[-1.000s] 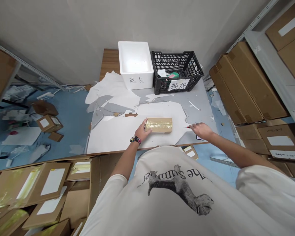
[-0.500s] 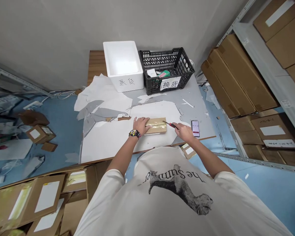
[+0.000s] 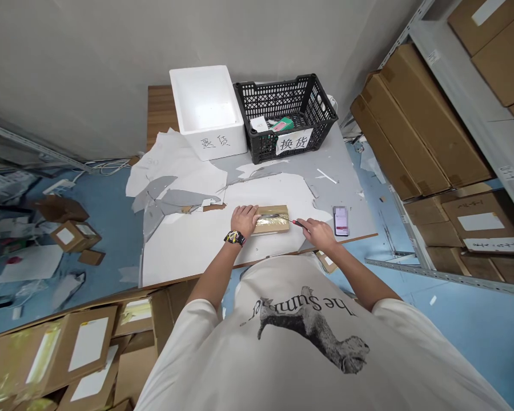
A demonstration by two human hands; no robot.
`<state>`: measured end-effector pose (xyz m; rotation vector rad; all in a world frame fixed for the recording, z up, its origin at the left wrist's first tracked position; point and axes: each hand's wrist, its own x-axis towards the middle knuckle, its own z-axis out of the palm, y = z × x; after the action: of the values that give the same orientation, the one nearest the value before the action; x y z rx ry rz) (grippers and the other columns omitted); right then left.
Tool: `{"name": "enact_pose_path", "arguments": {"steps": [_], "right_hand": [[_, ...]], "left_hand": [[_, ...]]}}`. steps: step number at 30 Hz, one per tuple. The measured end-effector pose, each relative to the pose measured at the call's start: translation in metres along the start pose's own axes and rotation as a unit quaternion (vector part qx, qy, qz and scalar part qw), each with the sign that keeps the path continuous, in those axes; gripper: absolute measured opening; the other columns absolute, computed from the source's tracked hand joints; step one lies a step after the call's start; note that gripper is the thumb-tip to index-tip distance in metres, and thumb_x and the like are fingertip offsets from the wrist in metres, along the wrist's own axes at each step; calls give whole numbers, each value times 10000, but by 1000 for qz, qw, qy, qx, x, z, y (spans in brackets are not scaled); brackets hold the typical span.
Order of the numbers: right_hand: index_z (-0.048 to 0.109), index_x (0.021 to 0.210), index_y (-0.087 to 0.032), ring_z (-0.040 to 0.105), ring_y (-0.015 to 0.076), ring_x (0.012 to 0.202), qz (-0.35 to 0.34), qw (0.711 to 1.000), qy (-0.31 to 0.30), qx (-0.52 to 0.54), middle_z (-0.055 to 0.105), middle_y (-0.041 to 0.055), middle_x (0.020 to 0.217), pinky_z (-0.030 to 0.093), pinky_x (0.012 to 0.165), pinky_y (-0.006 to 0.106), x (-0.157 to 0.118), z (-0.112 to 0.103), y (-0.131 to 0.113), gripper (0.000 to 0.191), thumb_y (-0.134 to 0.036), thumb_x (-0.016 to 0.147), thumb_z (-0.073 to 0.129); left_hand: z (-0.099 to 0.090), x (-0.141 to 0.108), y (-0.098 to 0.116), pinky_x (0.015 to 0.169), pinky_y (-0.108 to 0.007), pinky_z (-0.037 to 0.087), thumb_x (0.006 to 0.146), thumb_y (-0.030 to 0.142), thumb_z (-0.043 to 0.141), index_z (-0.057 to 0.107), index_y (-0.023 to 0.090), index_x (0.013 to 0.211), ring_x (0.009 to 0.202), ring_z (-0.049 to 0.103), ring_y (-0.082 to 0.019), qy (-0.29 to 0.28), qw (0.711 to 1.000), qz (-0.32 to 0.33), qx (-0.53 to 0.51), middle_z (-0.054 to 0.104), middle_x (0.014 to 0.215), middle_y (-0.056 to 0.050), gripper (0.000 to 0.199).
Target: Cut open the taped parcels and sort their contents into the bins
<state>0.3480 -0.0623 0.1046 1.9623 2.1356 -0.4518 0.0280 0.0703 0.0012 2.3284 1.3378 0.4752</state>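
A small cardboard box (image 3: 277,226) with shiny clear tape along its top lies on the white-covered table. My left hand (image 3: 244,220), with a watch on its wrist, grips the box's left end. In my right hand (image 3: 318,233) is a thin tool (image 3: 298,222) with a red-and-black handle, resembling a screwdriver. Its slim metal shaft points left and lies along the taped seam on top of the box. The far end of the shaft reaches close to my left fingers; whether it is under the tape I cannot tell.
Behind the box stand a white foam box (image 3: 209,137) and a black plastic crate (image 3: 257,149) holding small packages. A phone (image 3: 341,221) lies by the right edge. Torn paper (image 3: 171,157) covers the table's left. Loaded shelves (image 3: 437,114) rise at right; cartons (image 3: 89,348) sit front left.
My right hand has moved slightly left, and the tool's shaft now reaches farther left along the box's top. My left hand stays on the box. The whole view has shifted a little.
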Motion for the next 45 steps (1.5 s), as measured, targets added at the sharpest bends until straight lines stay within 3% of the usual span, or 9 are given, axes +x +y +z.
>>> {"name": "enact_pose_path", "arguments": {"steps": [8, 15, 21, 27, 32, 36, 39, 42, 45], "right_hand": [[546, 1769, -371, 648, 310, 1194, -11, 999, 31, -5, 704, 146, 1343, 524, 874, 350, 4, 18, 10, 559, -403, 1213, 503], [524, 1785, -322, 603, 320, 1229, -39, 998, 48, 18, 706, 135, 1328, 538, 992, 392, 12, 24, 18, 620, -272, 1167, 534], [553, 1764, -352, 594, 328, 1244, -43, 998, 28, 39, 697, 134, 1392, 520, 1070, 417, 29, 17, 26, 599, -277, 1170, 533], [592, 1737, -335, 560, 363, 1255, -2, 999, 31, 25, 700, 160, 1415, 480, 1082, 449, 44, -1, 46, 618, -208, 1143, 480], [605, 1722, -273, 568, 375, 1251, 21, 999, 35, 27, 719, 183, 1388, 478, 1072, 455, 26, 0, 59, 632, -193, 1102, 514], [609, 1703, -212, 637, 370, 1205, 93, 984, 96, 118, 738, 171, 1321, 527, 1051, 458, 3, 3, 66, 633, -248, 1074, 554], [585, 1706, -199, 690, 354, 1251, 65, 966, 139, 208, 751, 161, 1369, 555, 1107, 471, 5, -4, 46, 646, -303, 1068, 593], [583, 1689, -222, 694, 341, 1345, 8, 948, 171, 267, 731, 159, 1512, 553, 1163, 465, 25, -15, -5, 627, -332, 1073, 626], [617, 1631, -242, 709, 328, 1331, -51, 933, 167, 315, 755, 142, 1488, 560, 1161, 452, 49, -22, -67, 559, -333, 1081, 647]], "left_hand": [[4, 3, -1, 1211, -567, 479, 1193, 505, 431, 799, 174, 1462, 1311, 721, -398, -3, 1000, -4, 1, 810, 1405, -209, 564], [-12, 9, -9, 1178, -504, 568, 1163, 570, 527, 840, 222, 1388, 1337, 730, -367, -30, 998, -39, -36, 823, 1413, -153, 519], [-14, -4, -12, 1308, -553, 485, 1087, 531, 678, 789, 268, 1503, 1448, 653, -370, -25, 995, -17, -93, 767, 1510, -149, 505], [-8, -12, -6, 1352, -570, 426, 1055, 515, 727, 765, 280, 1534, 1480, 605, -376, -12, 992, -27, -121, 733, 1530, -159, 535], [-9, -9, -5, 1344, -575, 430, 1048, 514, 739, 769, 265, 1527, 1478, 599, -381, -16, 991, -30, -132, 725, 1525, -168, 541], [-15, -10, 7, 1361, -611, 392, 1044, 496, 753, 798, 272, 1474, 1522, 560, -407, 2, 991, -45, -130, 723, 1536, -161, 487], [-25, -15, 30, 1376, -609, 364, 1067, 475, 736, 814, 253, 1434, 1516, 571, -405, 40, 986, -55, -153, 727, 1543, -161, 436], [-32, -22, 58, 1354, -598, 399, 1056, 488, 769, 835, 257, 1377, 1459, 623, -399, 54, 964, -85, -246, 772, 1467, -148, 401], [-32, -29, 75, 1235, -532, 530, 1034, 487, 813, 856, 257, 1238, 1340, 712, -366, 60, 887, -139, -437, 826, 1287, -119, 311]]}}
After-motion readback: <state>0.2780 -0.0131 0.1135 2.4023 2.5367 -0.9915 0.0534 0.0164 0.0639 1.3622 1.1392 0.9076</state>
